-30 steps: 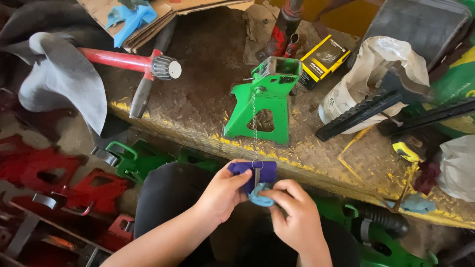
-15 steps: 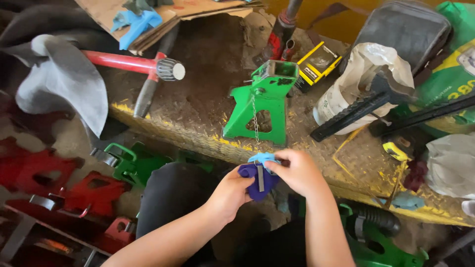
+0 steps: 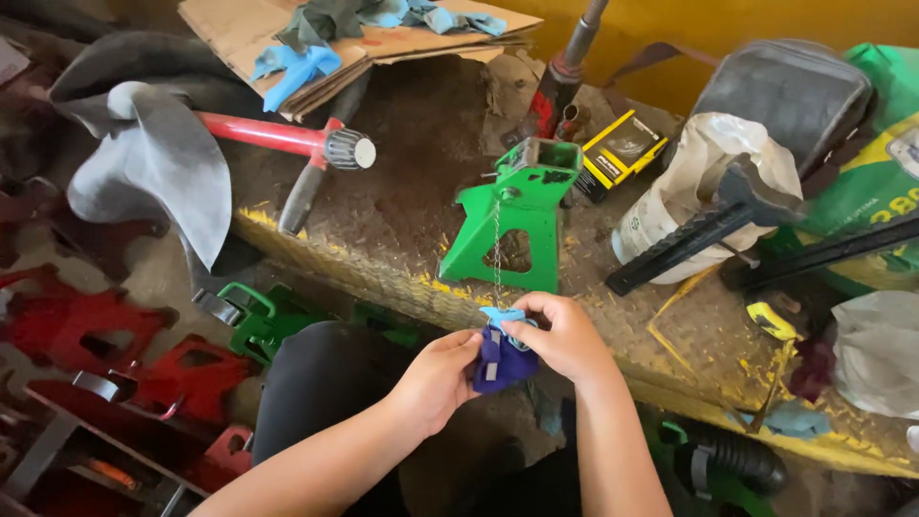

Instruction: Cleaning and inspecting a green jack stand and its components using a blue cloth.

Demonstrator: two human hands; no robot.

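While both hands, left hand (image 3: 436,378) and right hand (image 3: 565,337), pinch the small blue-and-purple tag (image 3: 500,356) on the thin chain (image 3: 497,251) hanging from the green steel jack stand (image 3: 512,225), fastening looks half-done; steady fingertip work probably follows.

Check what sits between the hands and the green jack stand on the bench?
Head view: a thin chain hangs from the green jack stand down to the blue tag pinched by both hands; otherwise only bench edge.

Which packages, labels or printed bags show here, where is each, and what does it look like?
Small box: bench, right of the green stand; yellow and black.
Green sack: far right; green, yellow band, printed.
Blue tag: on the stand's chain, pinched by right hand.
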